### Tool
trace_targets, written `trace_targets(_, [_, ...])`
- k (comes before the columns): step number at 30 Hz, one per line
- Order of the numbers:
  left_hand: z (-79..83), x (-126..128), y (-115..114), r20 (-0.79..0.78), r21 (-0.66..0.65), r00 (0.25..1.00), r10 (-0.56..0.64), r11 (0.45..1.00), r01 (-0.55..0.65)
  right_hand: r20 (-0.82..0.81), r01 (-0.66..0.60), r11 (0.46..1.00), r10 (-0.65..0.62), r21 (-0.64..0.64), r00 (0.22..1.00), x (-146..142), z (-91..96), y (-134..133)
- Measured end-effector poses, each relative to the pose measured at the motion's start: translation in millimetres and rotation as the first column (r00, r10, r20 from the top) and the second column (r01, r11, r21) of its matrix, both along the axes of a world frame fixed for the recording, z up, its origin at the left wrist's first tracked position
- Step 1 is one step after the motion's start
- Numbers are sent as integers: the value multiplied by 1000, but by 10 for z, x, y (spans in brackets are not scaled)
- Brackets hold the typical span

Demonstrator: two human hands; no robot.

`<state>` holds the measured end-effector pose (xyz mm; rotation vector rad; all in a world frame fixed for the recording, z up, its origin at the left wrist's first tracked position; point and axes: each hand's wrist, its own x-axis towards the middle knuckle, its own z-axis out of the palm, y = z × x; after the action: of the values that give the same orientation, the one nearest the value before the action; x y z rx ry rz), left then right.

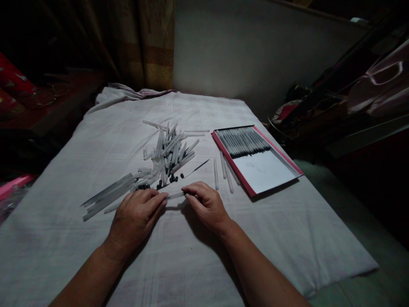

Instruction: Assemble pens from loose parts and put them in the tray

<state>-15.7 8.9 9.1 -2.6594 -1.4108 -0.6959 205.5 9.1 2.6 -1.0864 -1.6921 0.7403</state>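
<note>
Between my two hands stretches a clear pen barrel (175,195), lying roughly level just above the cloth. My left hand (138,214) pinches its left end, while the fingertips of my right hand (204,204) close on the right end, where a small dark part shows. Just beyond my hands are several small black pen plugs (173,178) and a thin ink refill (200,166). A heap of clear pen barrels and caps (171,149) lies farther back. Left of it, a bundle of long refills (108,198) reaches past my left hand.
On the right sits a shallow box with red edges (231,164), holding a row of assembled pens (243,140). Several loose clear barrels (226,170) lie beside its left edge. A pale checked cloth (179,264) covers the table. Behind are a wall (217,51) and a curtain (158,47).
</note>
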Motion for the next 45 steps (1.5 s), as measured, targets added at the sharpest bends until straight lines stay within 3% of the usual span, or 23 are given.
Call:
trace_targets(6, [5,3,-4,-3,-5,1000,3,1000,-3,173,-20,999,12,42,985,43,-5,4])
trace_targets(15, [-18,77,-31,35,-38,998,-61,997,62,440,68,994,-96,81,893,49,-80,11])
trace_targets(18, [-44,86,-30,64,-75,996,-57,995,61,378,76,996,-92,56,921,46,-78,2])
trace_targets(24, [-100,26,7,101,-106,995,-21,994,31,144,-31,999,33,-15,989,58,-36,-20])
trace_targets(29, [-113,9,7,111,-119,993,-34,992,47,156,-14,996,28,-87,987,76,-40,-12])
trace_targets(36, [-78,67,-15,114,-72,991,-67,995,76,339,33,993,8,-116,941,96,-65,2])
trace_targets(42, [-79,43,-1,112,-76,993,-42,996,51,144,-32,965,72,-259,987,102,-32,-17])
trace_targets(45, [-87,27,14,107,-91,994,-31,995,41,68,-49,966,68,-255,995,103,-15,-27])
